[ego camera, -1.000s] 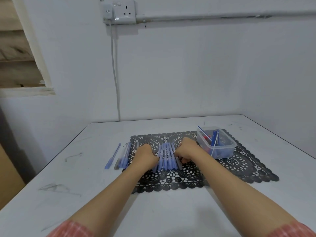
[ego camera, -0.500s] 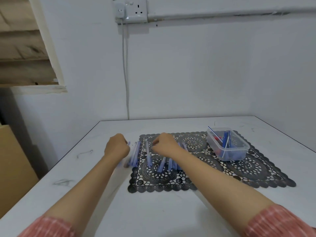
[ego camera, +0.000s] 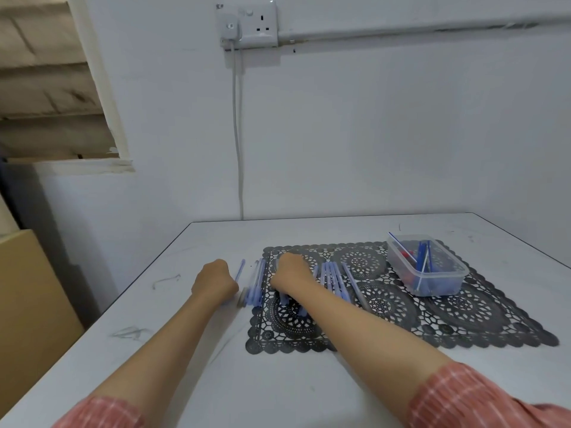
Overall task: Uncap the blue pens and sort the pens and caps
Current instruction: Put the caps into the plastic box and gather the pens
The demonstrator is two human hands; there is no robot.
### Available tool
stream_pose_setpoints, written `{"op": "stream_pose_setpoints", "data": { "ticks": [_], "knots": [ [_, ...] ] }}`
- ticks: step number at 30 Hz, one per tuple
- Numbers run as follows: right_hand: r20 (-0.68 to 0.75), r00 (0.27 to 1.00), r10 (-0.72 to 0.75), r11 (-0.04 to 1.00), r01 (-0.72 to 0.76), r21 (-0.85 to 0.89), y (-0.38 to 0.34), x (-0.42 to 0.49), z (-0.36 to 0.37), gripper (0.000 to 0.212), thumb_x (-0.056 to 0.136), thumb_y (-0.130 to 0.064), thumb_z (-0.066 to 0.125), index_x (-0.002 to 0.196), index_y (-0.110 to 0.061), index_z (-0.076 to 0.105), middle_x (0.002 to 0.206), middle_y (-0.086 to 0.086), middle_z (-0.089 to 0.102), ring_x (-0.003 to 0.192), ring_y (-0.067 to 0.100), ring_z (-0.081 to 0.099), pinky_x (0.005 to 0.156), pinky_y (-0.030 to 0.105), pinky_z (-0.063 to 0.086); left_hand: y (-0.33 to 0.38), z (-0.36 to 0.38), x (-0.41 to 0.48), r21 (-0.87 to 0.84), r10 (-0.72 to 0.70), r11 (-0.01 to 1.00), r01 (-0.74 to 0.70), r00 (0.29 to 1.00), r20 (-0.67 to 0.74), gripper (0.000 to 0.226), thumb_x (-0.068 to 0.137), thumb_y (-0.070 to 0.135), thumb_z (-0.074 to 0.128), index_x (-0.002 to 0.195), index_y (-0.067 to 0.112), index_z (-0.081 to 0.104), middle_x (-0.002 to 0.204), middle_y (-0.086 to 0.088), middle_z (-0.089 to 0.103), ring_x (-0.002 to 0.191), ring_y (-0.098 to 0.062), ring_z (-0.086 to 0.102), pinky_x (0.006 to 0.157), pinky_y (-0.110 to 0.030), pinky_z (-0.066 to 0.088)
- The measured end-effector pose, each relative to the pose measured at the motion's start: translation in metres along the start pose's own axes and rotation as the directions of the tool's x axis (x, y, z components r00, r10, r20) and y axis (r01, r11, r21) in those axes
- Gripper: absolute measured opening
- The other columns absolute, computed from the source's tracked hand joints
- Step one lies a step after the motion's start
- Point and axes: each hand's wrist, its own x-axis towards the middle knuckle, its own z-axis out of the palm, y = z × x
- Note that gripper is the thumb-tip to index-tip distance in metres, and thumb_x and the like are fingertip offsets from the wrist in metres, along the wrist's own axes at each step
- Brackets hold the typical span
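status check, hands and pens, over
Left hand curled on table beside pen row. Right hand curled over pens on mat, grip hidden. Tub off to right.

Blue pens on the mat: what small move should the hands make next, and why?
Probably the right hand should pick one pen from the row of blue pens beside it on the black mat; the left hand, close by, could uncap it.

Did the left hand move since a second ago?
Yes. The left hand slid left, off the black mat onto the white table.
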Motion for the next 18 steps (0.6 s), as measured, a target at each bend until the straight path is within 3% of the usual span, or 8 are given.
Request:
{"op": "stream_pose_setpoints", "data": {
  "ticks": [5, 7, 9, 11, 13, 15, 18],
  "knots": [
    [0.004, 1.0, 0.023, 0.987, -0.024, 0.159, 0.003, -0.001, -0.007, 0.026, 0.076, -0.007, 0.062, 0.057, -0.011, 0.046, 0.054, 0.002, 0.049, 0.045, 0.011, 0.044, 0.036, 0.019, 0.033, 0.004, 0.0, -0.003, -0.091, 0.012, 0.996, -0.019, 0.997, -0.071, 0.023, 0.066, 0.008, 0.06, 0.056, 0.009, 0.041, 0.054, -0.005, 0.047, 0.05, -0.023, 0.048, 0.045, -0.02, 0.032],
    [-0.034, 0.999, 0.029, 0.961, -0.018, 0.276, 0.009, 0.0, -0.014, 0.009, 0.076, -0.013, 0.068, 0.078, -0.006, 0.062, 0.074, 0.005, 0.065, 0.061, 0.013, 0.058, 0.051, 0.02, 0.048, 0.009, 0.0, -0.006, -0.145, 0.026, 0.989, -0.041, 0.994, -0.106, 0.022, 0.066, 0.008, 0.06, 0.056, 0.009, 0.041, 0.051, -0.005, 0.045, 0.048, -0.023, 0.045, 0.047, -0.021, 0.031],
    [-0.081, 0.995, 0.053, 0.929, -0.019, 0.369, 0.02, 0.003, -0.024, 0.029, 0.074, -0.016, 0.074, 0.098, -0.002, 0.065, 0.089, 0.007, 0.068, 0.075, 0.018, 0.065, 0.069, 0.027, 0.056, 0.019, -0.002, -0.011, -0.198, 0.048, 0.978, -0.071, 0.992, -0.119, 0.022, 0.069, 0.009, 0.061, 0.055, 0.008, 0.045, 0.049, -0.005, 0.045, 0.047, -0.022, 0.046, 0.05, -0.023, 0.033],
    [-0.114, 0.992, 0.061, 0.928, -0.014, 0.373, 0.032, 0.003, -0.038, 0.031, 0.075, -0.017, 0.074, 0.1, -0.001, 0.066, 0.089, 0.009, 0.068, 0.076, 0.019, 0.067, 0.072, 0.033, 0.058, 0.032, -0.004, -0.017, -0.24, 0.073, 0.966, -0.099, 0.991, -0.114, 0.019, 0.072, 0.012, 0.064, 0.056, 0.005, 0.055, 0.051, -0.006, 0.054, 0.049, -0.022, 0.051, 0.051, -0.025, 0.037],
    [-0.133, 0.988, 0.082, 0.935, -0.03, 0.352, 0.047, 0.001, -0.051, 0.028, 0.078, -0.016, 0.072, 0.099, 0.0, 0.065, 0.089, 0.01, 0.068, 0.073, 0.02, 0.066, 0.071, 0.033, 0.058, 0.046, -0.006, -0.022, -0.241, 0.108, 0.962, -0.126, 0.99, -0.085, 0.012, 0.074, 0.016, 0.066, 0.071, 0.004, 0.068, 0.061, -0.007, 0.063, 0.049, -0.018, 0.054, 0.048, -0.023, 0.039],
    [-0.146, 0.985, 0.094, 0.966, -0.055, 0.251, 0.062, -0.005, -0.062, 0.023, 0.079, -0.014, 0.069, 0.097, 0.0, 0.065, 0.086, 0.01, 0.067, 0.062, 0.016, 0.059, 0.058, 0.025, 0.054, 0.06, -0.005, -0.028, -0.222, 0.138, 0.965, -0.137, 0.99, -0.015, 0.014, 0.075, 0.018, 0.068, 0.079, 0.005, 0.07, 0.062, -0.005, 0.062, 0.049, -0.015, 0.055, 0.046, -0.024, 0.044],
    [-0.16, 0.982, 0.101, 0.992, -0.087, 0.089, 0.081, -0.015, -0.066, 0.011, 0.08, -0.012, 0.063, 0.086, -0.003, 0.064, 0.07, 0.004, 0.057, 0.05, 0.011, 0.046, 0.041, 0.02, 0.036, 0.075, 0.001, -0.037, -0.178, 0.161, 0.975, -0.137, 0.978, 0.131, 0.015, 0.071, 0.012, 0.068, 0.076, -0.002, 0.07, 0.065, -0.011, 0.066, 0.057, -0.021, 0.064, 0.063, -0.03, 0.056]
  ]
}}
